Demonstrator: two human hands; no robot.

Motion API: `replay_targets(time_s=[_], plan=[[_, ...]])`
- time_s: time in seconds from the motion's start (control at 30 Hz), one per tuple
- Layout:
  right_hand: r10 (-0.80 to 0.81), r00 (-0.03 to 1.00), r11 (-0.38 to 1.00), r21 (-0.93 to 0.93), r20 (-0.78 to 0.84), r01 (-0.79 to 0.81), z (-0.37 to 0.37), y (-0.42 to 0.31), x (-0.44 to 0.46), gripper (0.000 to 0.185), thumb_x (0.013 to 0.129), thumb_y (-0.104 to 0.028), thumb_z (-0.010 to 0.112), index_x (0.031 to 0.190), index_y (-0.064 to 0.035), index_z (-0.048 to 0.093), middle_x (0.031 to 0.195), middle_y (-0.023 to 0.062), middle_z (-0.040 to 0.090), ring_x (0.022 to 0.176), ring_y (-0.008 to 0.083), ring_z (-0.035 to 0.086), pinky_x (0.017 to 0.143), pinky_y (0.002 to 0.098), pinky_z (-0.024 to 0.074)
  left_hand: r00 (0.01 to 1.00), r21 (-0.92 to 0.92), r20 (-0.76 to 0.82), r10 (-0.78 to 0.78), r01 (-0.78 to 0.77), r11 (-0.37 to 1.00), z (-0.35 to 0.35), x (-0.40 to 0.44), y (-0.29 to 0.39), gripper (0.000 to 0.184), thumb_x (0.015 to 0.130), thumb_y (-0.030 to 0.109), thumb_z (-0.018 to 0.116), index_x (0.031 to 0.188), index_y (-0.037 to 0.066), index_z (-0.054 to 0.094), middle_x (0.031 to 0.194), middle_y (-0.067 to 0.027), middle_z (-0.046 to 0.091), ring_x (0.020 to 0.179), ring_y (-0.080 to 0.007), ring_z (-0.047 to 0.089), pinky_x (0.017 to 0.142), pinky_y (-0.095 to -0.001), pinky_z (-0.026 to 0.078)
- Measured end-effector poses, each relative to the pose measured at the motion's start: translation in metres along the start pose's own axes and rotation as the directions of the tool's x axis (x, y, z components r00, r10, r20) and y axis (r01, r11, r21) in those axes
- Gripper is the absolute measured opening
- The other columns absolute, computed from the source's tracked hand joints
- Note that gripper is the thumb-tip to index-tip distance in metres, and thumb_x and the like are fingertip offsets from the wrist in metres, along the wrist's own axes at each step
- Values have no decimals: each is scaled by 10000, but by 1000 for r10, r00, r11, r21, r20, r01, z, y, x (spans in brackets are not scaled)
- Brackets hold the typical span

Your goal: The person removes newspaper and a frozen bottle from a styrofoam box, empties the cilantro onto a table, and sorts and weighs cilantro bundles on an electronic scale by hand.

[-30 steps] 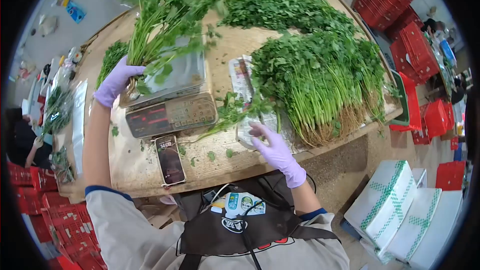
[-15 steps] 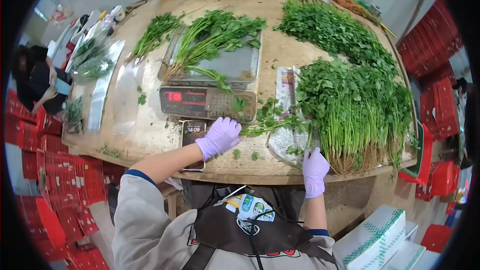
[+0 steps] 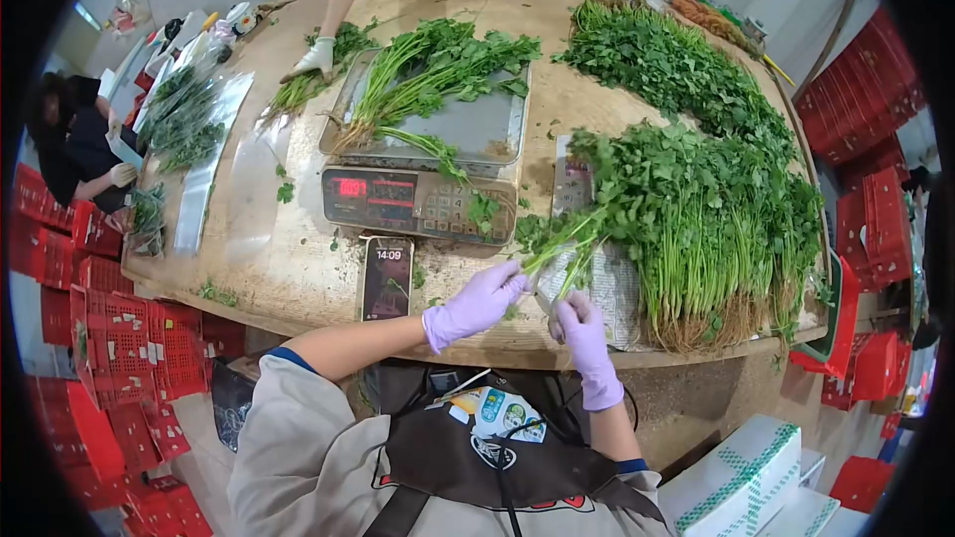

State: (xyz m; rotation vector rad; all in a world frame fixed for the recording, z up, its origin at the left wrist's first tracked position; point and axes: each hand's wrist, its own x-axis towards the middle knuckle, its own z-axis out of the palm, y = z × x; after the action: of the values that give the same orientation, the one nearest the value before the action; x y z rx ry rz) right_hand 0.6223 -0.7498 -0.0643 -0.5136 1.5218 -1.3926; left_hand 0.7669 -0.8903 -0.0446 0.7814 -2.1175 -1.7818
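My left hand (image 3: 477,306), in a lilac glove, is closed on a few thin green coriander stems (image 3: 562,244) in front of the scale. My right hand (image 3: 585,346), gloved alike, pinches the lower end of a stem close beside it. The leafy tops of these stems reach right, towards a large coriander pile (image 3: 711,219) with its roots facing me. Under the stems lies a sheet of newspaper (image 3: 617,288). A digital scale (image 3: 423,204) with a red display bears a loose coriander bunch (image 3: 418,80) on its metal tray.
A phone (image 3: 386,278) lies before the scale. Across the table, a co-worker's gloved hand (image 3: 316,58) holds another coriander bunch (image 3: 296,92). Bagged greens (image 3: 184,119) lie at the left, more coriander (image 3: 667,60) at the back right. Red crates (image 3: 119,338) and a white box (image 3: 736,477) stand around.
My left hand has moved right, away from the phone, and my right hand left, bringing them close together. A co-worker's gloved hand now rests on the left bunch. The scale's display has changed.
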Motion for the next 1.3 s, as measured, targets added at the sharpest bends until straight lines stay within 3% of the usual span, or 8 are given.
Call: replay_targets(time_s=[0.3, 0.37, 0.7, 0.87, 0.93, 1.07, 1.13, 1.3], plan=[[-32, 990, 999, 24, -136, 36, -31, 2, -8, 166, 906, -118, 508, 750, -58, 507, 583, -3, 512, 493, 51, 437, 478, 195, 349, 900, 761, -229, 371, -73, 645, -236, 76, 42, 372, 862, 296, 566, 1101, 15, 518, 897, -212, 582, 808, -383, 570, 732, -417, 464], [-43, 990, 999, 27, -131, 47, -33, 11, -8, 156, 893, -97, 514, 749, -41, 534, 596, 24, 529, 522, 88, 471, 518, 221, 376, 755, 993, -72, 652, 114, -21, -260, 80, 37, 721, 744, 313, 664, 1330, 26, 359, 1073, -266, 550, 914, -394, 577, 827, -414, 467], [-16, 993, 1000, 3, -119, 17, -34, 19, 2, 137, 883, -79, 510, 754, -35, 505, 614, 7, 513, 534, 78, 497, 520, 217, 400, 891, 791, -452, 44, 377, 482, -285, 139, 34, 852, 686, 200, 672, 1393, 24, 231, 1055, -283, 587, 993, -421, 566, 839, -429, 468], [55, 987, 998, -27, -150, -60, -36, 13, 0, 112, 878, -116, 537, 809, -28, 544, 636, 3, 539, 541, 66, 480, 524, 211, 392, 635, 773, -615, 467, 372, 513, -420, 203, 49, 505, 771, 167, 601, 1218, 13, 424, 959, -279, 605, 930, -422, 583, 790, -474, 464], [50, 977, 998, -36, -206, -59, -36, 9, -3, 127, 877, -132, 543, 828, -17, 560, 644, 2, 549, 559, 64, 480, 534, 212, 393, 531, 567, -705, 470, 820, -77, -411, 199, 101, 555, 776, 184, 642, 1269, 64, 417, 1102, -222, 564, 1019, -361, 558, 891, -479, 410], [-19, 978, 996, -93, -207, 0, -39, 3, -3, 151, 874, -153, 552, 824, -12, 569, 642, 7, 548, 593, 71, 496, 556, 225, 403, 519, 971, -169, 838, 231, 53, -319, 213, 111, 517, 804, 188, 609, 1278, 80, 434, 1102, -180, 551, 1016, -292, 545, 910, -405, 402], [-65, 976, 992, -123, -207, 40, -38, -2, -2, 157, 869, -159, 559, 825, -9, 571, 645, 12, 550, 601, 75, 500, 558, 234, 406, 835, 456, -404, 375, -171, 873, -203, 185, 92, 336, 840, 181, 595, 1130, 21, 535, 945, -103, 610, 836, -204, 580, 752, -319, 476], [-315, 937, 890, -391, -153, 236, -38, -25, -15, 192, 853, -197, 587, 831, -7, 572, 693, 72, 584, 623, 177, 555, 568, 287, 430, 702, -518, 588, -402, 708, 479, 37, 73, 29, 311, 927, 335, 504, 1084, 71, 556, 885, -58, 610, 819, -214, 616, 753, -351, 512]])
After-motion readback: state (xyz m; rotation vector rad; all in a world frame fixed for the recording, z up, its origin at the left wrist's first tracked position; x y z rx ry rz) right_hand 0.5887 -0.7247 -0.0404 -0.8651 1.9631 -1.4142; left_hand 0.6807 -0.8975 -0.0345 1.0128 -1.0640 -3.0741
